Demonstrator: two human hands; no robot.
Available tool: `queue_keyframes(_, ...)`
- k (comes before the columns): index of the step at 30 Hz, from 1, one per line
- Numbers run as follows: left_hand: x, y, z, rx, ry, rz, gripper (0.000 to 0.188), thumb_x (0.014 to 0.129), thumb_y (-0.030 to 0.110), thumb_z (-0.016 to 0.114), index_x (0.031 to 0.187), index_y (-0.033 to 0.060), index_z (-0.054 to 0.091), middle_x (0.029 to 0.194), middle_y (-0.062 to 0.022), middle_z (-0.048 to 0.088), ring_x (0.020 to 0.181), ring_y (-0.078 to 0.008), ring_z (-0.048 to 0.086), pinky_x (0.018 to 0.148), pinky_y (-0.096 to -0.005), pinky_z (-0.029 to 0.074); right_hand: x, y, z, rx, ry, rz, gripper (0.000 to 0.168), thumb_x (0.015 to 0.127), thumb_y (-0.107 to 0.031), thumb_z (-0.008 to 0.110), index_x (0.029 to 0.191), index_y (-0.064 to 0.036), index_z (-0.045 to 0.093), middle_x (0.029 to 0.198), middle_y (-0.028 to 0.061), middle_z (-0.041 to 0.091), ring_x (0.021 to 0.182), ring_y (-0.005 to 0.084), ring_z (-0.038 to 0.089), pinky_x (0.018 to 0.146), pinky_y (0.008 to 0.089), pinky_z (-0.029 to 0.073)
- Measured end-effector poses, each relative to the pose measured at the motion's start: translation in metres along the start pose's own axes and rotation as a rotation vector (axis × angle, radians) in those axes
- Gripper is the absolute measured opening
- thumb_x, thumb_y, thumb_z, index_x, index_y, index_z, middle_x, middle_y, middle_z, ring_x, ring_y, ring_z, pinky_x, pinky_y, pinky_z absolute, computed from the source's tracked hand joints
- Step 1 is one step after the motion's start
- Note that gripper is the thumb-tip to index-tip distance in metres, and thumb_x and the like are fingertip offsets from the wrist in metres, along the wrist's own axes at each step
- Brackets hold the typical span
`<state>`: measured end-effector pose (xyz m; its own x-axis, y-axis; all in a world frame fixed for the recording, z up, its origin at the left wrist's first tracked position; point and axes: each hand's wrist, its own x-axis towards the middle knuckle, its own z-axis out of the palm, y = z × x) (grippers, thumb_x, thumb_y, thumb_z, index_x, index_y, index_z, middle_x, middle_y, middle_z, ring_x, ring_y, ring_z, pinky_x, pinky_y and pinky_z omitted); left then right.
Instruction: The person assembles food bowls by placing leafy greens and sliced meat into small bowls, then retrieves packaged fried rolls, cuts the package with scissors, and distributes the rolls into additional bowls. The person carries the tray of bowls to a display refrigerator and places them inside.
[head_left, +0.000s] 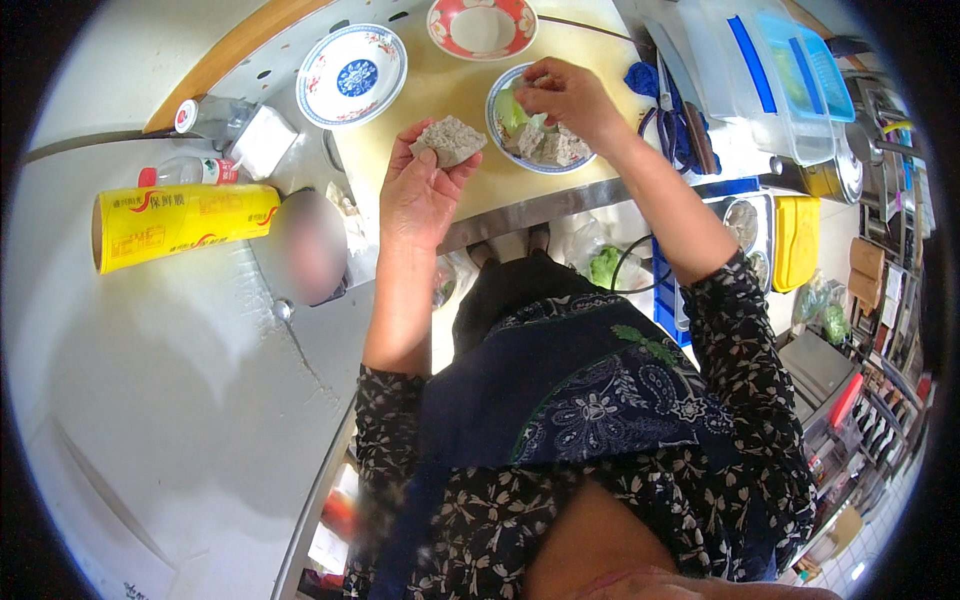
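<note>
My left hand (427, 184) holds a rough greyish-white chunk of food (450, 141) over the front part of the yellowish cutting board (420, 90). To its right, my right hand (566, 101) is above a patterned bowl (504, 154), with its fingers bent; whether they pinch something cannot be made out. In that bowl lie a pale green leaf (512, 112) and several similar grey-white chunks (544, 144). A blue-and-white floral plate (382, 56) and a red-rimmed bowl (482, 28) stand farther back, and nothing is seen in either.
A yellow roll of cling film (184, 225), a plastic bottle (199, 171) and a glass jar (217, 118) lie at left. Scissors (665, 124) and a knife (684, 90) rest on a blue cloth right of the board. Clear plastic containers (720, 67) stand beyond. Leafy greens (604, 266) lie below the counter.
</note>
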<state>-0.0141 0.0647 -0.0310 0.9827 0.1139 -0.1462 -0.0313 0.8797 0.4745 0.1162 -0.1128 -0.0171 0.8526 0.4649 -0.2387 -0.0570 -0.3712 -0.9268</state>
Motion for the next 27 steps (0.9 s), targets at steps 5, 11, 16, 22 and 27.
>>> queue_keyframes(5,-0.002,0.002,0.0,0.121,0.085,-0.012,0.023,0.084,0.007,0.049,0.106,0.0057,0.044,0.105,-0.0151,0.053,0.093,-0.031,0.055,0.079,-0.0408,0.049,0.009,0.022,0.029,-0.589,0.117,-0.244,0.034,0.073,-0.032,0.063,0.093,-0.005,0.056,0.079,0.0146,0.059,0.07,0.0275,0.058,0.063,0.0369,0.046)
queue_keyframes(11,0.002,0.0,0.0,0.167,0.153,-0.02,0.024,0.081,0.004,0.052,0.104,0.0059,0.045,0.101,-0.0148,0.055,0.089,-0.0311,0.057,0.078,-0.0396,0.049,0.002,0.017,0.041,-0.967,0.076,-0.204,0.037,0.073,-0.032,0.062,0.098,-0.006,0.053,0.087,0.0166,0.055,0.085,0.0315,0.054,0.073,0.0369,0.045)
queue_keyframes(16,0.005,-0.007,0.018,0.231,0.158,0.006,0.029,0.081,0.006,0.055,0.108,0.0059,0.045,0.1,-0.0109,0.054,0.09,-0.0244,0.055,0.076,-0.0365,0.048,-0.027,-0.012,0.027,0.006,-0.18,-0.144,0.039,0.073,-0.015,0.064,0.108,-0.002,0.051,0.098,0.0118,0.055,0.095,0.0185,0.053,0.08,0.0296,0.043)
queue_keyframes(22,0.007,-0.02,0.027,0.432,0.106,-0.005,0.03,0.079,0.008,0.058,0.107,0.0045,0.049,0.092,-0.005,0.055,0.082,-0.0139,0.054,0.069,-0.0273,0.042,-0.032,-0.021,0.024,0.269,-0.231,-0.018,0.037,0.072,-0.005,0.063,0.106,0.002,0.051,0.097,0.0069,0.057,0.087,0.0117,0.054,0.076,0.0247,0.044)
queue_keyframes(27,0.02,-0.031,0.037,0.582,0.077,-0.034,0.023,0.077,0.0,0.054,0.1,0.0022,0.051,0.089,-0.005,0.055,0.079,-0.0128,0.053,0.069,-0.0262,0.042,-0.03,-0.008,0.012,0.384,-0.188,0.028,0.03,0.069,-0.001,0.061,0.098,0.001,0.054,0.087,0.0048,0.059,0.074,0.0105,0.056,0.066,0.0225,0.045)
